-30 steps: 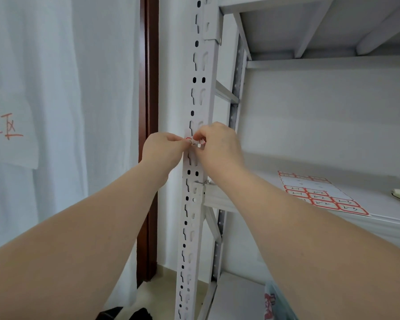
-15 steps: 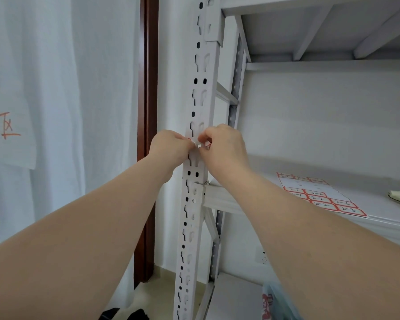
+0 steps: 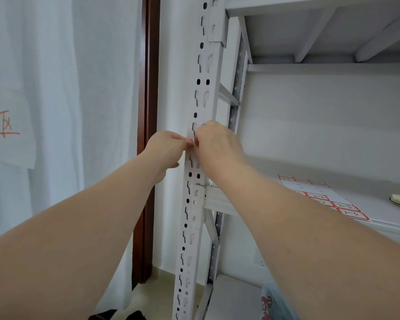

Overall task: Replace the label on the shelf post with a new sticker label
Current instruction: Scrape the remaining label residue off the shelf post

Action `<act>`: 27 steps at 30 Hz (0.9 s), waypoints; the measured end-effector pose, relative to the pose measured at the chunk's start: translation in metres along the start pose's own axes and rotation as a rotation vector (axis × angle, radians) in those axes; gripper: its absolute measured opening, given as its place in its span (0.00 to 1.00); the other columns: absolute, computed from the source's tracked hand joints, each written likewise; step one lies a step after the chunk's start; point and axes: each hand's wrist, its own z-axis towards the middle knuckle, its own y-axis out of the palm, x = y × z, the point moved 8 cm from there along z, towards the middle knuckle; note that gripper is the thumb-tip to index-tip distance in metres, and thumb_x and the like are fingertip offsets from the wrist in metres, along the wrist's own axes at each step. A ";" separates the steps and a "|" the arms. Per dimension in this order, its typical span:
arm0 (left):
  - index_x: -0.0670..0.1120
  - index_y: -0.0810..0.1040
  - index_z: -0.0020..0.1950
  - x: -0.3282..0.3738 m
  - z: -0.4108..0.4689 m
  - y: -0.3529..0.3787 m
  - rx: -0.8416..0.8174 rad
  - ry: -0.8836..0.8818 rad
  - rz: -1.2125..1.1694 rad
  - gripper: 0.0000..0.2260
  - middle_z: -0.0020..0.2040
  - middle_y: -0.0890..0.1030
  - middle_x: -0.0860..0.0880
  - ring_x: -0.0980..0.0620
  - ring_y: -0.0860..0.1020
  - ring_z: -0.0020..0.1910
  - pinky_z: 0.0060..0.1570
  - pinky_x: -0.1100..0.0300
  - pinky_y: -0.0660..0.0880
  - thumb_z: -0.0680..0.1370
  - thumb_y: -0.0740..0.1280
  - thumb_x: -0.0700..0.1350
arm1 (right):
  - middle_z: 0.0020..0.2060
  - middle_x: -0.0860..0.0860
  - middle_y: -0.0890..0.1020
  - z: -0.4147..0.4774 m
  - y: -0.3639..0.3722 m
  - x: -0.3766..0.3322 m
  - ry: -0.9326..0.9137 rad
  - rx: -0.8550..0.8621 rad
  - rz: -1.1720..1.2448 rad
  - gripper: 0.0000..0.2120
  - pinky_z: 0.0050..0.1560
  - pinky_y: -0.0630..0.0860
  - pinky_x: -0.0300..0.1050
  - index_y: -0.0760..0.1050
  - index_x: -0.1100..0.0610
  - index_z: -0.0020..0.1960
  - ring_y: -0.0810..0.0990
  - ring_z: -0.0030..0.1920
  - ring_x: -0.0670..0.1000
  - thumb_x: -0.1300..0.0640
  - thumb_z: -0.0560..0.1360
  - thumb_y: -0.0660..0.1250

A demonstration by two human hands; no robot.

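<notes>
Frame centre: left hand (image 3: 164, 150) and right hand (image 3: 218, 146) meeting at white slotted shelf post (image 3: 200, 93), fingers pinching small red-edged label (image 3: 191, 141) against post. Sticker sheet (image 3: 321, 196) flat on shelf (image 3: 379, 204), right of frame.

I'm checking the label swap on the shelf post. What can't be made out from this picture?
Head view only:
- Label: just a red sliver shows between the left hand and right hand; old or new, stuck or peeling, unknown.
- Sticker sheet: print too small.
- Shelf post: top and foot cut off.
</notes>
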 end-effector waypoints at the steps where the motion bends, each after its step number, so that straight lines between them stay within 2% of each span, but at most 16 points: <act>1: 0.46 0.80 0.44 -0.001 0.000 -0.002 0.004 0.002 -0.011 0.02 0.41 0.77 0.52 0.52 0.73 0.47 0.46 0.56 0.75 0.75 0.68 0.43 | 0.41 0.51 0.67 0.001 0.000 -0.001 -0.004 0.000 -0.010 0.05 0.37 0.65 0.45 0.76 0.58 0.46 0.68 0.39 0.54 0.61 0.76 0.62; 6: 0.45 0.78 0.41 -0.004 0.003 -0.006 0.053 0.034 0.011 0.02 0.40 0.76 0.47 0.50 0.72 0.42 0.44 0.55 0.76 0.73 0.70 0.41 | 0.41 0.51 0.66 0.004 0.000 -0.005 -0.069 -0.022 -0.076 0.04 0.37 0.64 0.45 0.75 0.58 0.49 0.67 0.40 0.54 0.61 0.76 0.62; 8: 0.45 0.78 0.40 -0.005 0.005 -0.006 0.064 0.047 0.018 0.03 0.38 0.76 0.48 0.50 0.72 0.41 0.46 0.52 0.76 0.72 0.71 0.41 | 0.41 0.51 0.66 0.003 -0.001 -0.008 -0.125 -0.048 -0.090 0.06 0.38 0.64 0.45 0.77 0.58 0.50 0.69 0.40 0.55 0.61 0.77 0.61; 12: 0.46 0.78 0.39 -0.008 0.009 -0.007 0.082 0.049 0.010 0.04 0.38 0.76 0.49 0.50 0.72 0.40 0.46 0.52 0.76 0.71 0.72 0.41 | 0.49 0.54 0.73 0.006 -0.010 -0.008 -0.194 -0.085 -0.053 0.09 0.41 0.66 0.45 0.77 0.58 0.53 0.74 0.46 0.56 0.61 0.77 0.60; 17: 0.46 0.79 0.41 -0.009 0.012 -0.007 0.079 0.035 0.015 0.04 0.45 0.81 0.46 0.49 0.74 0.43 0.49 0.50 0.77 0.71 0.73 0.41 | 0.52 0.54 0.73 0.003 -0.008 -0.024 -0.314 -0.170 -0.129 0.16 0.42 0.70 0.46 0.77 0.59 0.55 0.75 0.52 0.56 0.70 0.73 0.58; 22: 0.48 0.78 0.36 -0.010 0.016 -0.007 0.074 0.036 0.024 0.07 0.43 0.80 0.48 0.49 0.75 0.44 0.50 0.52 0.76 0.71 0.73 0.40 | 0.45 0.52 0.65 0.003 -0.011 -0.032 -0.371 -0.195 -0.264 0.14 0.40 0.65 0.44 0.75 0.62 0.55 0.66 0.45 0.54 0.71 0.74 0.57; 25: 0.46 0.80 0.42 -0.011 0.017 -0.008 0.054 0.036 0.035 0.04 0.47 0.82 0.46 0.49 0.76 0.45 0.52 0.49 0.77 0.71 0.74 0.42 | 0.46 0.52 0.67 0.005 -0.012 -0.033 -0.399 -0.243 -0.262 0.17 0.34 0.62 0.44 0.76 0.61 0.56 0.67 0.44 0.54 0.71 0.73 0.56; 27: 0.45 0.80 0.43 -0.010 0.018 -0.008 0.042 0.039 0.046 0.05 0.47 0.81 0.46 0.49 0.75 0.45 0.53 0.48 0.76 0.71 0.74 0.44 | 0.47 0.51 0.67 0.007 -0.013 -0.032 -0.411 -0.273 -0.240 0.18 0.34 0.63 0.43 0.78 0.59 0.57 0.69 0.46 0.54 0.70 0.73 0.57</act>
